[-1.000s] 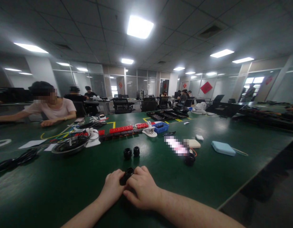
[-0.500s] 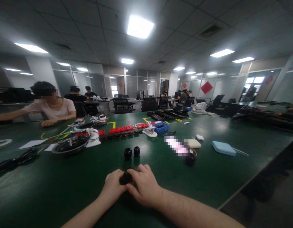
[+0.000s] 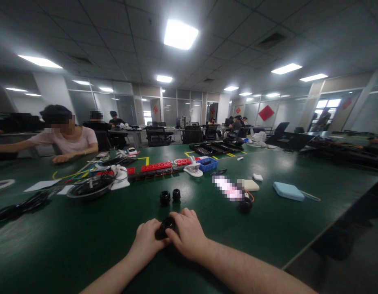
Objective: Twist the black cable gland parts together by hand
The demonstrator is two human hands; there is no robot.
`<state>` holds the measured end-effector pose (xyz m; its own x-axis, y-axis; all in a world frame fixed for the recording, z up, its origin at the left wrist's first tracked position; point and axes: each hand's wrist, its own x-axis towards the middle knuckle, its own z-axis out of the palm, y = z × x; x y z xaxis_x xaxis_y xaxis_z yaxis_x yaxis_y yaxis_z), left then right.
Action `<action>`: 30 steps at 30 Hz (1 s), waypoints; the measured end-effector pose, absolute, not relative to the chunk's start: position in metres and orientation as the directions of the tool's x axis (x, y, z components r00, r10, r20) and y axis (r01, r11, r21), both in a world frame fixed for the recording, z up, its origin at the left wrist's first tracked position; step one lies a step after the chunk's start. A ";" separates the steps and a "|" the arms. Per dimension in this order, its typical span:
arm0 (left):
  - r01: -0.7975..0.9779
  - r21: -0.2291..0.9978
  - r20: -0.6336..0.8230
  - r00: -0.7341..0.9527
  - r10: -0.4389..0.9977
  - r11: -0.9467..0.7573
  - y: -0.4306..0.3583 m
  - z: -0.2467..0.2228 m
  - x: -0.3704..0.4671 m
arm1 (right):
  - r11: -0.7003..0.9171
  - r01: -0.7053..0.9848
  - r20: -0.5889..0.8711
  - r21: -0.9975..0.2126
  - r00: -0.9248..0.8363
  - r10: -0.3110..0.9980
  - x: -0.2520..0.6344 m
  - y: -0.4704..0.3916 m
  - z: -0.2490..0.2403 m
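Observation:
Low in the middle of the head view, both hands are closed on a black cable gland point(image 3: 167, 223), a round fitting with a hole in its upper end. My left hand point(image 3: 148, 237) grips it from the left side. From the right, my right hand point(image 3: 189, 234) has its thumb and fingers around it, hiding part of its body. Just beyond my hands, two more black cable glands, a larger one point(image 3: 165, 197) and a smaller one point(image 3: 176, 194), stand side by side on the green table point(image 3: 115, 241).
A bowl of black cable point(image 3: 91, 188) lies left, near a row of red and black blocks point(image 3: 156, 166). A blue bin point(image 3: 208, 164), a lit, blurred-out item point(image 3: 228, 188) and a light-blue box point(image 3: 288, 191) are to the right. A person point(image 3: 66, 139) sits across at left.
My right-hand fingers have shifted around the cable gland, rising slightly to the right. The gland's open end now shows more. The two standing glands have not moved.

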<state>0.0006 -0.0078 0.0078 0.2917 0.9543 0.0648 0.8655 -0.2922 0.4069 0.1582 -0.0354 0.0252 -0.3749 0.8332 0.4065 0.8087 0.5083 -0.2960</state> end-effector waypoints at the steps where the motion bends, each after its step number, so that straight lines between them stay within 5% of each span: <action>1: 0.867 0.404 0.063 0.291 0.955 -0.291 -0.008 0.008 0.001 | 0.506 0.808 0.403 -0.303 -0.372 0.836 0.158 -0.035 0.025; 30: 0.819 0.444 0.036 0.389 0.920 -0.364 -0.015 0.015 0.004 | 0.581 0.747 0.422 -0.322 -0.436 0.795 0.156 -0.036 0.029</action>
<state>0.0043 -0.0148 0.0145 0.3895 0.9203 0.0360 0.8188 -0.3639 0.4440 0.1561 -0.0359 0.0285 -0.4359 0.7948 0.4222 0.7472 0.5811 -0.3225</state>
